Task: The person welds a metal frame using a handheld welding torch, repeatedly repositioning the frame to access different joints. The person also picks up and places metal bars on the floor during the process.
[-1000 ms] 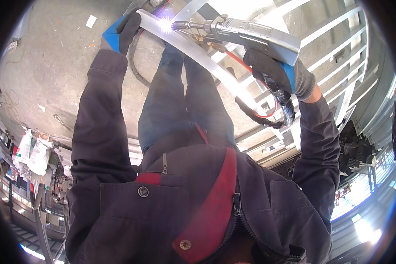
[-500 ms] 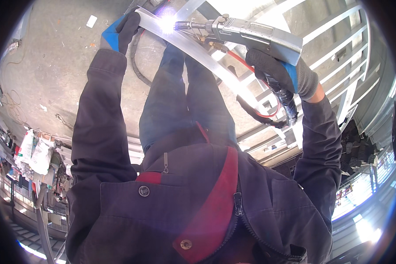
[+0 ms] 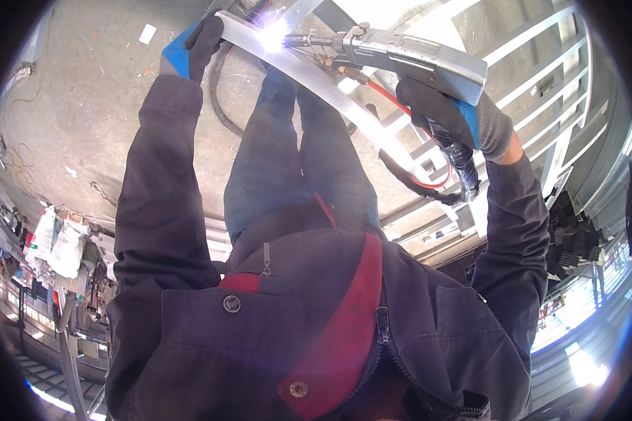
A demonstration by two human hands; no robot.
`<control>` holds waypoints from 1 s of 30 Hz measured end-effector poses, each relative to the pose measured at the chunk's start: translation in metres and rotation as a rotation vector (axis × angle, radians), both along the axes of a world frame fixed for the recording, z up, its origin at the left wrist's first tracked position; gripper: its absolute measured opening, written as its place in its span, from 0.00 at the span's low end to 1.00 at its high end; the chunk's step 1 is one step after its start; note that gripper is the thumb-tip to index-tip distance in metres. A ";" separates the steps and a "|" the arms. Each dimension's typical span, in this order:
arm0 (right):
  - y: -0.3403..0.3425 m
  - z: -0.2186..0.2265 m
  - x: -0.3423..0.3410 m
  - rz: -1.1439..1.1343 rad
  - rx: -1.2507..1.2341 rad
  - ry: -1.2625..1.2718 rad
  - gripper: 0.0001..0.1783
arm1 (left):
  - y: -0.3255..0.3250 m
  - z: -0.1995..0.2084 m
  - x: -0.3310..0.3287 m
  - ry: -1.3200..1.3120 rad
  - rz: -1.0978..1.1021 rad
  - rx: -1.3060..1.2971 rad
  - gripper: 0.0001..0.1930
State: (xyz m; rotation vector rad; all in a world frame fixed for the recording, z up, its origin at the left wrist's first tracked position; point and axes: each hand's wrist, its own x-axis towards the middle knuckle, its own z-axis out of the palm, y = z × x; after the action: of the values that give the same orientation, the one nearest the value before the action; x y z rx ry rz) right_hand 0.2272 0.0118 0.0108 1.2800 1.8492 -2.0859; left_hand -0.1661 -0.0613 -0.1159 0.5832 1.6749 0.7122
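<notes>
My right hand point(image 3: 439, 111), in a dark glove with a blue patch, is closed around the grip of a grey metal welding gun point(image 3: 418, 57). A bright white-violet glow with small sparks burns at the gun's nozzle, against the edge of a flat metal bar point(image 3: 309, 76). The glare hides the exact spot where they meet. At the bar's far left end, my left hand point(image 3: 205, 43), gloved alike, has its fingers bent around the tip. A red hose point(image 3: 387, 95) and a black-wrapped cable point(image 3: 458, 160) hang from the gun.
On the right stands a frame of pale metal bars point(image 3: 541, 77). A dark cable point(image 3: 221, 98) curves over the concrete floor point(image 3: 119, 91) beside my legs. White bags point(image 3: 67, 249) and clutter sit at the left. Dark stacked pieces point(image 3: 572, 238) lie at the right.
The gun and my right hand have shifted slightly to the right, and the glow has moved a little along the bar with them. My left hand stays at the bar's end.
</notes>
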 end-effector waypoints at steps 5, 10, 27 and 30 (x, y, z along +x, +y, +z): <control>-0.002 -0.002 0.006 0.042 0.065 0.072 0.17 | -0.001 -0.008 -0.003 -0.032 0.007 0.016 0.29; -0.007 0.001 0.009 -0.047 -0.087 0.077 0.16 | 0.000 -0.011 -0.003 -0.043 0.025 0.027 0.27; -0.090 0.116 0.086 -0.618 0.074 -0.060 0.24 | 0.001 -0.054 -0.027 -0.035 -0.048 -0.021 0.28; -0.126 0.135 0.120 -0.810 -0.018 -0.091 0.34 | -0.001 -0.030 0.001 0.344 -0.090 0.214 0.24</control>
State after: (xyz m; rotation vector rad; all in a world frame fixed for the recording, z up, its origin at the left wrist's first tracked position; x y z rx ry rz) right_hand 0.3470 -0.1146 0.1453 2.3576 1.3830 -2.2674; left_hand -0.1647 -0.0624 -0.1456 0.9714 1.8845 0.7624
